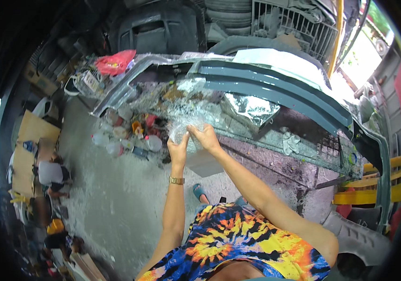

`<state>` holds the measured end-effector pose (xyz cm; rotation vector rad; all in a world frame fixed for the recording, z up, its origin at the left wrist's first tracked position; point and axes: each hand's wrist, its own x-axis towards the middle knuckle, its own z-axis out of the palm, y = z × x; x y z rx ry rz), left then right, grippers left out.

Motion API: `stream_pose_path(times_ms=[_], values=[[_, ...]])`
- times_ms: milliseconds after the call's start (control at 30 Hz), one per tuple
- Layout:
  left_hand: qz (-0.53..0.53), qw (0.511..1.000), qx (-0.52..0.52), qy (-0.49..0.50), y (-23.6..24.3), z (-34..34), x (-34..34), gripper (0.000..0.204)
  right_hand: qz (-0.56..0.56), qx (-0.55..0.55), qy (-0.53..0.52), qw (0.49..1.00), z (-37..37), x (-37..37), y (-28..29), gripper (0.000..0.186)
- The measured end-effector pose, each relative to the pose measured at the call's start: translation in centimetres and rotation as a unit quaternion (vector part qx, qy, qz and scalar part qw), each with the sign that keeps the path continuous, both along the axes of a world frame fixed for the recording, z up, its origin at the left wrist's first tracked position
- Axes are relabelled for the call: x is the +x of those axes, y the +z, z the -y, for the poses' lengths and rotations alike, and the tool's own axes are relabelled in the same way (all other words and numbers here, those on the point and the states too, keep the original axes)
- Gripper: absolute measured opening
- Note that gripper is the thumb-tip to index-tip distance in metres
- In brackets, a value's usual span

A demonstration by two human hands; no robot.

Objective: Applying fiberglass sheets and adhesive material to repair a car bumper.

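My left hand [177,151] and my right hand [205,138] meet in front of me, both closed with thumbs close together. They pinch a whitish, see-through sheet [180,127] that looks like glass-fibre mat; its far edge blends into the cluttered bench behind. Just below the hands a pale flat piece [204,163] shows, partly hidden by my right forearm. Past the hands a long grey bumper-like car part [275,83] arches over the bench, its ridged face wet and shiny.
Plastic bottles and tubs [116,133] cluster left of my hands. On the bench [252,136] lie a shiny silvery sheet [252,108] and a crumpled cloth [291,142]. A red plastic bag [115,62] sits at the far left. People [53,174] sit at the left; yellow bars [374,192] stand right.
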<state>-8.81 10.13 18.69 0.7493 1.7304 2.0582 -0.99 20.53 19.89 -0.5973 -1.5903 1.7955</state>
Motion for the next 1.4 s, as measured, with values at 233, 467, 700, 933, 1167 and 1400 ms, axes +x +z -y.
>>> stream_pose_path(times_ms=[233, 467, 700, 933, 1167, 1400], values=[[-0.046, 0.991, 0.034, 0.122, -2.7, -2.3, -7.9, 0.04, 0.124, 0.113, -0.079, 0.983, 0.6, -8.2, -1.8, 0.043], [0.04, 0.995, -0.065, 0.064, -0.8, -3.1, -11.0, 0.04, 0.122, 0.127, -0.118, 0.977, -0.3, -12.6, -3.6, 0.033], [0.417, 0.889, 0.171, 0.078, -2.2, -4.5, -12.8, 0.046, -0.039, -0.165, -0.102, 0.98, 1.1, -16.3, -2.6, 0.03], [0.263, 0.95, 0.135, 0.095, 0.6, -3.4, -17.8, 0.038, 0.179, -0.048, 0.095, 0.978, -2.1, -14.1, -1.0, 0.032], [0.002, 1.0, 0.008, -0.022, 0.5, -2.0, -17.4, 0.04, -0.051, -0.092, -0.04, 0.994, -1.3, -15.3, -1.5, 0.026], [-0.09, 0.988, -0.068, 0.109, -1.5, -2.1, -15.8, 0.029, 0.054, 0.038, -0.043, 0.997, -0.5, -18.7, -4.3, 0.032]])
